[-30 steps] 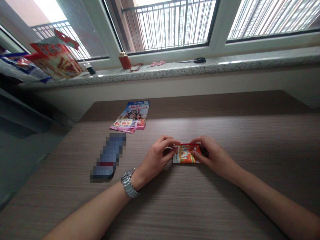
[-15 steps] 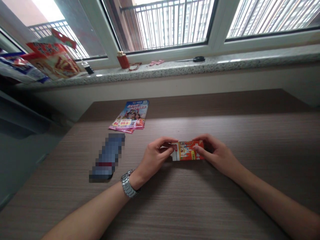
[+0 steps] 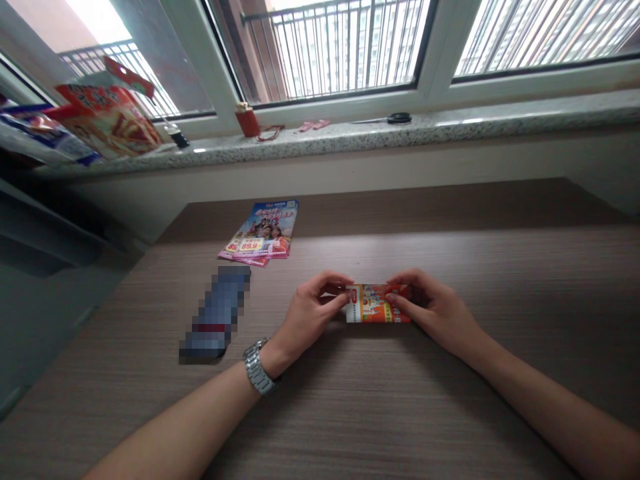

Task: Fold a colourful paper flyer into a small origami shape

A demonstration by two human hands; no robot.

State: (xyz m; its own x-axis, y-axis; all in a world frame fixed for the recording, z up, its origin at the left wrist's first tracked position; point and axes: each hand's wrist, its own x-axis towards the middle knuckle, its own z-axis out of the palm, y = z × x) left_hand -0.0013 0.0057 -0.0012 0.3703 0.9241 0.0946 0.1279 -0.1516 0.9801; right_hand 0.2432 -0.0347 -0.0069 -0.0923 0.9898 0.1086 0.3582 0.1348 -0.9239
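Orange and white, the printed paper [image 3: 370,307] sits between my hands in the head view, above the brown tabletop [image 3: 350,413]; I can't tell whether it touches. Taking it as the clock's centre, my left hand [image 3: 309,303] is at nine, thumb and fingers pinching its side edge. My right hand [image 3: 434,308] is at three, gripping with the thumb on its face. Stacked leaflets [image 3: 270,230] lie toward ten, a blurred dark object [image 3: 217,313] farther out at nine. I judge it light, thin, perhaps slick and easily creased, so a gentle hold at the nine and three edges suits it.
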